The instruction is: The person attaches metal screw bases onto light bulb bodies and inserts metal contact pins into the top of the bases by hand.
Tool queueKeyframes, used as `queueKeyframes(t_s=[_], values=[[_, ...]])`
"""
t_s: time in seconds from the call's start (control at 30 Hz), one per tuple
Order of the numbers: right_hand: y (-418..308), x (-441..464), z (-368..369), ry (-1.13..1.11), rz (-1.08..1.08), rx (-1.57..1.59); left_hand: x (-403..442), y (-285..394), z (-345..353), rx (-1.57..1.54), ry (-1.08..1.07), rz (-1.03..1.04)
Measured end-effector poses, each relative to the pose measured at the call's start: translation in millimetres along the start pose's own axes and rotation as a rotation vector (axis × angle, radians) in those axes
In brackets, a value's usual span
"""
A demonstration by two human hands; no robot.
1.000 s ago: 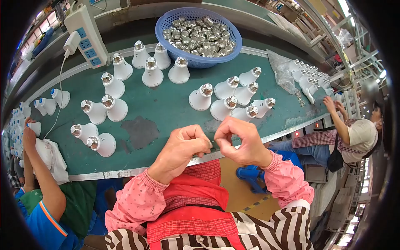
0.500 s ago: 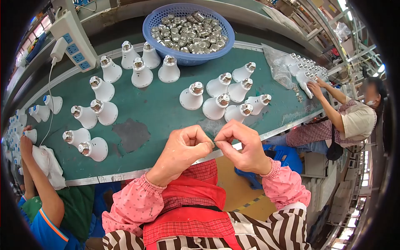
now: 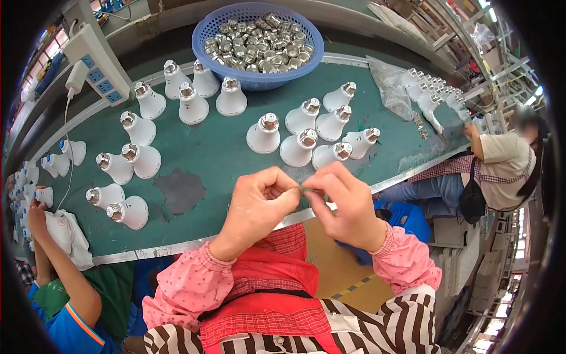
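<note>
My left hand (image 3: 257, 203) and my right hand (image 3: 345, 203) meet fingertip to fingertip above the bench's front edge. Each is closed in a pinch on something tiny and thin between them, too small to name. Just beyond my hands stand several white bulb bodies with silver screw caps, such as this bulb (image 3: 296, 148) and a tilted bulb (image 3: 332, 156) nearest my right fingers. More capped bulbs, among them one lying bulb (image 3: 128, 212), spread over the left part of the green bench (image 3: 224, 153).
A blue basket (image 3: 257, 79) of metal caps sits at the back. At left are a power strip (image 3: 97, 65), its cord, blue-topped bulbs and a co-worker's arm (image 3: 68, 265). At right are a plastic bag (image 3: 389, 88), grouped bulbs and another person (image 3: 501, 165).
My hands stay joined at the fingertips, with the right fingers slightly shifted. The view has moved, so the bench items appear further left. The person at right has turned and drawn an arm back.
</note>
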State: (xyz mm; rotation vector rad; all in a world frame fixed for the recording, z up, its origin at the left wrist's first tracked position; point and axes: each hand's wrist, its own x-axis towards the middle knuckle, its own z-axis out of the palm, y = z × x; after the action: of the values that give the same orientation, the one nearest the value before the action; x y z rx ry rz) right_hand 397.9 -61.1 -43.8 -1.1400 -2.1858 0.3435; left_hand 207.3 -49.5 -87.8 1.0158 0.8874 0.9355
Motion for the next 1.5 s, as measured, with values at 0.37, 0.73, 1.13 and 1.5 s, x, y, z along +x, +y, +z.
queueKeyframes(t_s=[0.37, 0.73, 1.13, 1.5], values=[[14, -16, 9, 0.028, 0.290, 0.559, 1, -6, -10, -0.265, -0.226, -0.126], [6, 2, 0, -0.037, -0.194, -0.141, 0, 0, -3, 0.128, -0.124, -0.018], [16, -3, 9, 0.124, 0.122, 0.228, 10, -1, 1, -0.002, -0.073, 0.017], [65, 52, 3, 0.088, 0.065, -0.050, 76, -19, 9, 0.576, 0.151, 0.492]])
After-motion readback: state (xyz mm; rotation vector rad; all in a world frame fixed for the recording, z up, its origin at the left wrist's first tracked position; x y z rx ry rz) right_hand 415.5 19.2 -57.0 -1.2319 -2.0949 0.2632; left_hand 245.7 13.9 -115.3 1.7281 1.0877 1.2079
